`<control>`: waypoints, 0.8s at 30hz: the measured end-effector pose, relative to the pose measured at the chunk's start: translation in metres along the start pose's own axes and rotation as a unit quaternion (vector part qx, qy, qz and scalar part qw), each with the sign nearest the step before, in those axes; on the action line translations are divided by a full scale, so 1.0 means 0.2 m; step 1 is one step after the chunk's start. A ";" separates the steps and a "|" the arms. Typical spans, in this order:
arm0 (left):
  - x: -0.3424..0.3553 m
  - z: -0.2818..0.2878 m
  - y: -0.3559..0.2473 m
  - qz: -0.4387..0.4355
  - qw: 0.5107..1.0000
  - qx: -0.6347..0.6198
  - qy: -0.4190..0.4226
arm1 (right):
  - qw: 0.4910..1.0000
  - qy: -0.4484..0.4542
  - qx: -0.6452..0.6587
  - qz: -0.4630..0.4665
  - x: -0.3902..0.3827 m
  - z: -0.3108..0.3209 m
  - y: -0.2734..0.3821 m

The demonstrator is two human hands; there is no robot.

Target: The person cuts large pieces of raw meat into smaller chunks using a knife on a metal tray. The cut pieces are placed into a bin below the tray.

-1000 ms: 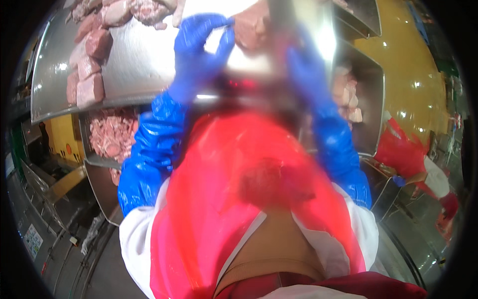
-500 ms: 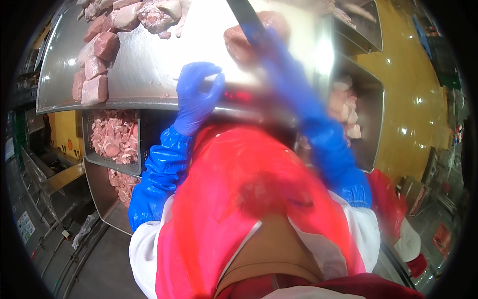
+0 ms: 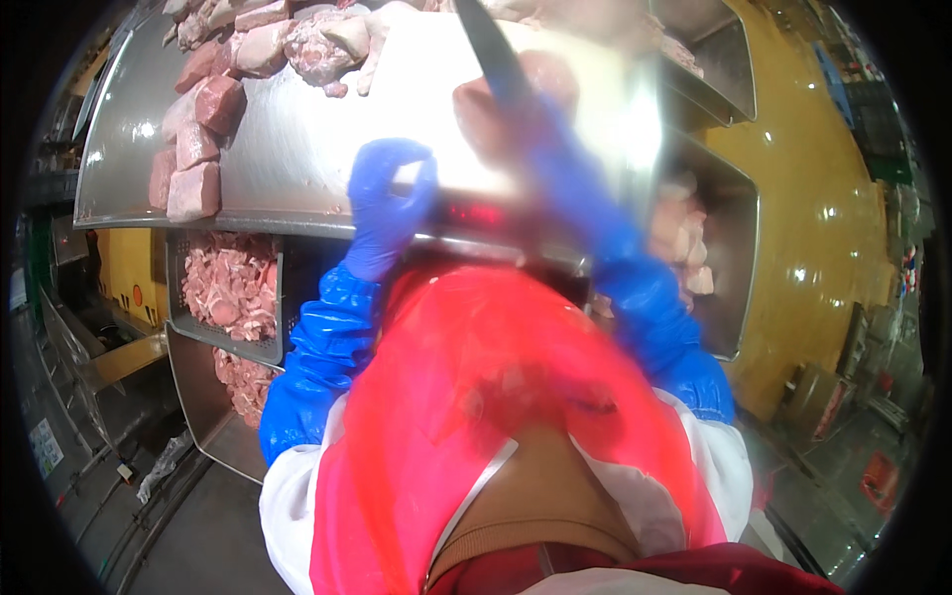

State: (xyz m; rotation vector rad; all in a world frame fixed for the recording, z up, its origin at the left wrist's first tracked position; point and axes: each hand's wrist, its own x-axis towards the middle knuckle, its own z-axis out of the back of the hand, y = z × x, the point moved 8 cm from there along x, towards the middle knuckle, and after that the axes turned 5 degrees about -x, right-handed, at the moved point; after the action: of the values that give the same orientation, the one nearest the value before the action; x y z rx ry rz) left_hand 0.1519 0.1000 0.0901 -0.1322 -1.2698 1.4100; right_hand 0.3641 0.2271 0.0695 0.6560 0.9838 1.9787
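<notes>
Far left on the steel table (image 3: 297, 149): a column of squared-off meat blocks (image 3: 193, 149), stacked along the table's left rim, pink-red, cut faces up. Toward the far edge, a heap of paler meat pieces (image 3: 297, 45), irregular, touching one another. Below the table's near edge, left side: a metal tray (image 3: 188, 297) filled with small meat trimmings (image 3: 233, 288); a second bin of trimmings (image 3: 243, 382) sits lower, partly hidden by the sleeve. Left hand (image 3: 392, 203), blue-gloved, rests at the table's near edge; fingers curled, thumb and forefinger meeting in a loose ring, nothing seen in the grip. Blue oversleeve runs down from it to the elbow. Centre: red apron (image 3: 476, 416) fills the lower frame. A dark knife (image 3: 493, 50) stands over the table, blade pointing up and away, tip cut off by the frame's top edge. Beside the blade, touching or just behind it, a rounded meat chunk (image 3: 531, 94), blurred. Right hand (image 3: 560, 164), also blue-gloved, closed round the knife handle; heavily motion-blurred, finger positions cannot be told. Right of the table: a steel bin (image 3: 739, 258) holding pale meat cuts (image 3: 684, 238), blurred. Yellow floor (image 3: 833, 198) beyond.
</notes>
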 end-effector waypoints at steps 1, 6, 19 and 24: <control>0.01 -0.05 -0.02 -0.007 1.000 -0.012 0.006 | 1.000 0.020 0.011 -0.020 -0.04 -0.03 -0.05; 0.05 -0.38 -0.05 -0.071 0.996 0.029 0.038 | 0.988 0.046 0.135 -0.051 0.06 -0.17 -0.34; 0.04 -0.38 0.22 0.033 0.999 0.003 -0.005 | 0.920 0.200 -0.334 0.032 -0.67 0.41 -0.18; 0.07 -0.47 0.01 -0.020 0.995 0.048 0.086 | 0.968 0.063 -0.239 0.047 -0.56 0.48 0.03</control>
State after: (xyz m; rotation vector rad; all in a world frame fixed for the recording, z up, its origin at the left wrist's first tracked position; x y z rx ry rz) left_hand 0.2115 0.1657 0.0581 -0.1587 -1.0559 1.3903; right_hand 0.4905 0.1695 0.1187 0.3138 0.5159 2.2517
